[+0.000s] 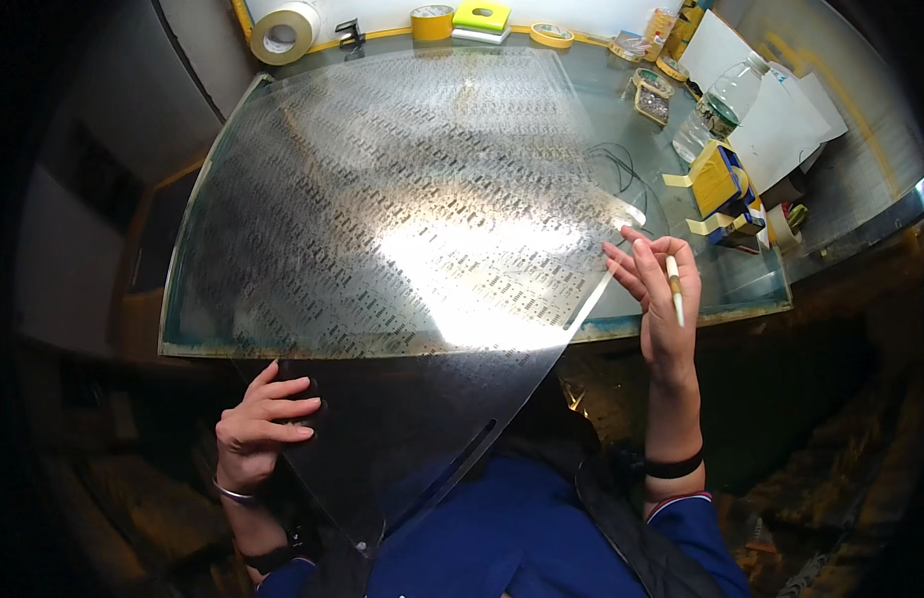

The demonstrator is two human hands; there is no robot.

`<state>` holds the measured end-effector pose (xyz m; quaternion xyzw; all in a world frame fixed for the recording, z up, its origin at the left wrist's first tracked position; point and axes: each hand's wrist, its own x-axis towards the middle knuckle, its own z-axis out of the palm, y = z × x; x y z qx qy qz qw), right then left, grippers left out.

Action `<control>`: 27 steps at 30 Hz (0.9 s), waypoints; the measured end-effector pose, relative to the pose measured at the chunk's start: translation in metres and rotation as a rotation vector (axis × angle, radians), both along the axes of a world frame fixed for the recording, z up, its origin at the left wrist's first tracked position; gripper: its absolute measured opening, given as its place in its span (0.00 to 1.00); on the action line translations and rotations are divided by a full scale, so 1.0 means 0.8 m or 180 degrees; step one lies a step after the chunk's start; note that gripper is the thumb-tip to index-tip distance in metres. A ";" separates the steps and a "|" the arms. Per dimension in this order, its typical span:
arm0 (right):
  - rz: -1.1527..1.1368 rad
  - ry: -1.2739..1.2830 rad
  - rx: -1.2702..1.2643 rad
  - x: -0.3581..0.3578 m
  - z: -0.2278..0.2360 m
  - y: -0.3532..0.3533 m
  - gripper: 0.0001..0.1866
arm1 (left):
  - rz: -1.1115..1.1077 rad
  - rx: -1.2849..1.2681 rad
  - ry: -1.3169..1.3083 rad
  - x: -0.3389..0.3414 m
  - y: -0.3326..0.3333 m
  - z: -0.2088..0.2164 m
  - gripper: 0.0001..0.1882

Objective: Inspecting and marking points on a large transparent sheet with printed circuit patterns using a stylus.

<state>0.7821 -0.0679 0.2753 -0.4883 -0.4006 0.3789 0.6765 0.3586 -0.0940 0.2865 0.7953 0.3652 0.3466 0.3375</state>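
A large clear film sheet (382,439) printed with rows of small dark marks lies over the glass tabletop, and its near corner hangs past the front edge toward my body. My left hand (258,424) is at the sheet's left edge, fingers stretched and apart over the overhanging part; its thumb is hidden. At the right edge of the film, my right hand (661,289) has its fingertips close to or touching the border. A slim white pen-like tool (674,289) with a brownish band rests in the fingers of that hand. Strong glare whitens the middle of the sheet.
The glass tabletop (771,284) has tape rolls (431,22) and a yellow-green block (481,14) along its back. At right are a clear bottle (721,105), a yellow-and-blue tape dispenser (723,189), a small tray (652,103) and a thin dark cord (626,169).
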 end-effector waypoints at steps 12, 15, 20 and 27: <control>-0.0539 -0.0593 -0.0119 0.029 -0.022 0.009 0.10 | -0.0193 -0.0174 0.0284 -0.005 0.002 0.004 0.13; -0.0460 -0.0560 -0.0197 0.030 -0.013 0.010 0.09 | -0.0224 -0.0162 0.0290 -0.008 0.001 0.004 0.13; -0.0289 -0.0486 -0.0106 0.028 -0.003 0.017 0.10 | -0.0273 -0.0182 0.0325 -0.004 0.002 0.005 0.12; 0.0124 -0.0854 0.0418 0.023 0.004 0.031 0.07 | -0.0263 -0.0013 0.0474 -0.001 0.014 0.010 0.10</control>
